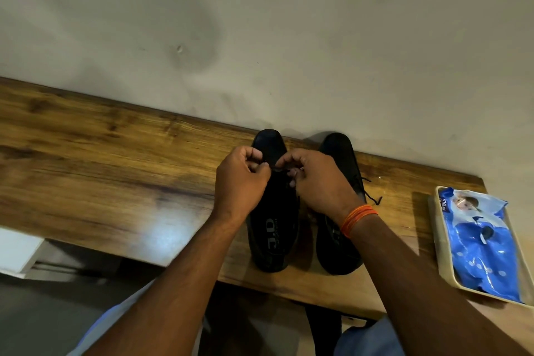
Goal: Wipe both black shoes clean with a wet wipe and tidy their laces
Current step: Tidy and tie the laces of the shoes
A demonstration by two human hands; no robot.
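Two black shoes stand side by side on a wooden table (115, 159), toes toward the wall. Over the left shoe (273, 237) both hands meet at its lacing. My left hand (241, 182) pinches one lace end, and my right hand (318, 182) pinches the other; a short dark stretch of lace runs between the fingertips. The right shoe (341, 159) lies partly under my right wrist, which wears orange threads. Its loose lace (372, 196) trails onto the table at its right side. No wipe is in either hand.
A blue wet-wipe pack (485, 243) lies in a cream tray (442, 257) at the table's right end. The wall (260, 37) rises directly behind the shoes. A white object (17, 251) sits below the table's front edge at the left.
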